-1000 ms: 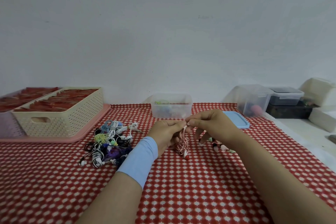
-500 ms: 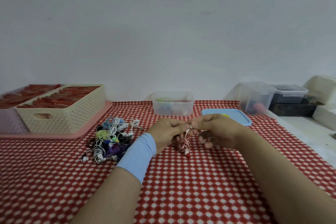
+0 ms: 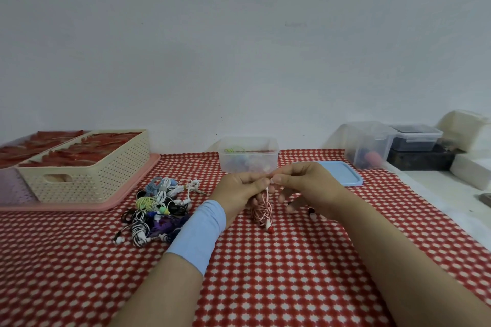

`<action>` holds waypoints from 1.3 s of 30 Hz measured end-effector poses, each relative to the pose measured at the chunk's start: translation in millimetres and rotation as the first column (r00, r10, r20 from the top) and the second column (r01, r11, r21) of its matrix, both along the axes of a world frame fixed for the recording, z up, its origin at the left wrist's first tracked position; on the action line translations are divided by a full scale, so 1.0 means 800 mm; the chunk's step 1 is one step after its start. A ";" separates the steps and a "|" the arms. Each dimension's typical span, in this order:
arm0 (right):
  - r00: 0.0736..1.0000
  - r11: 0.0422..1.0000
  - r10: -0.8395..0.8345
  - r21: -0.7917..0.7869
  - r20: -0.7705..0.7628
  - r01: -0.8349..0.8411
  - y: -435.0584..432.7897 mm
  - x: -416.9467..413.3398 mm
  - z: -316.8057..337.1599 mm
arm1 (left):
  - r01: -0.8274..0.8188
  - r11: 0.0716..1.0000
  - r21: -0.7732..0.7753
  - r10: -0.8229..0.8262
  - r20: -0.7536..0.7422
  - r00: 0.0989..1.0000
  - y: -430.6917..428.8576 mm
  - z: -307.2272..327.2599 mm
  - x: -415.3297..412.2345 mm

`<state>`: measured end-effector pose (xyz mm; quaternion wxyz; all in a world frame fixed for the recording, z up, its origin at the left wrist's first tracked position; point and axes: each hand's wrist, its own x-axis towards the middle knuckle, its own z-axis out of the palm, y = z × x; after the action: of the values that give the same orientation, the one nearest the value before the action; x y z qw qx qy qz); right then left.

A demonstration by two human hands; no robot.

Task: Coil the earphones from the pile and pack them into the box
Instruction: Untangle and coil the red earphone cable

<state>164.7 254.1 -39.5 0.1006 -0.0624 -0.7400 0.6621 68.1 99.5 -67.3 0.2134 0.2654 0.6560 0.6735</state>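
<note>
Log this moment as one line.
step: coiling | left hand: pinches red-white earphones | right hand: also pinches them | pile: left of hands | box: open, behind

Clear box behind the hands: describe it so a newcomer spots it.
On the red checked tablecloth, find the middle of the far edge, by the wall. The clear box stands there, open-topped, coloured cables inside. Unlike the taller clear tub at far right and the cream basket at left, it is low and alone at centre.
</note>
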 end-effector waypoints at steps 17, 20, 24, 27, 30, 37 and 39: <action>0.997 0.994 0.072 -0.084 0.018 -0.070 -0.006 0.002 0.000 | 0.104 0.988 0.110 -0.112 0.063 0.992 -0.007 0.002 -0.001; 0.997 0.996 0.073 -0.060 0.024 -0.072 -0.007 0.002 0.000 | 0.102 0.992 0.071 -0.104 0.031 0.994 -0.009 0.002 -0.001; 0.997 0.996 0.072 -0.062 0.033 -0.069 -0.008 0.001 0.002 | 0.088 0.991 0.097 -0.093 0.049 0.994 -0.006 0.002 0.000; 0.998 0.998 0.048 -0.048 0.026 -0.047 -0.007 0.001 0.002 | 0.099 0.989 0.114 -0.105 0.047 0.993 -0.004 0.002 0.002; 1.000 0.997 0.025 -0.069 -0.017 -0.026 -0.004 0.001 0.002 | 0.096 0.984 0.147 -0.105 0.059 0.993 -0.002 0.003 0.005; 1.000 1.000 -0.003 0.022 -0.011 0.003 0.001 0.003 0.007 | -0.016 0.997 0.082 0.020 -0.043 0.999 -0.003 0.002 0.002; 1.000 0.998 0.011 0.064 -0.008 -0.011 0.002 0.004 0.008 | -0.027 0.998 0.061 0.031 -0.067 0.997 -0.004 0.000 0.000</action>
<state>167.7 255.9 -33.3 0.1018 -0.0525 -0.7609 0.6387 68.3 96.3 -67.1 0.1732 0.2846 0.6462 0.6865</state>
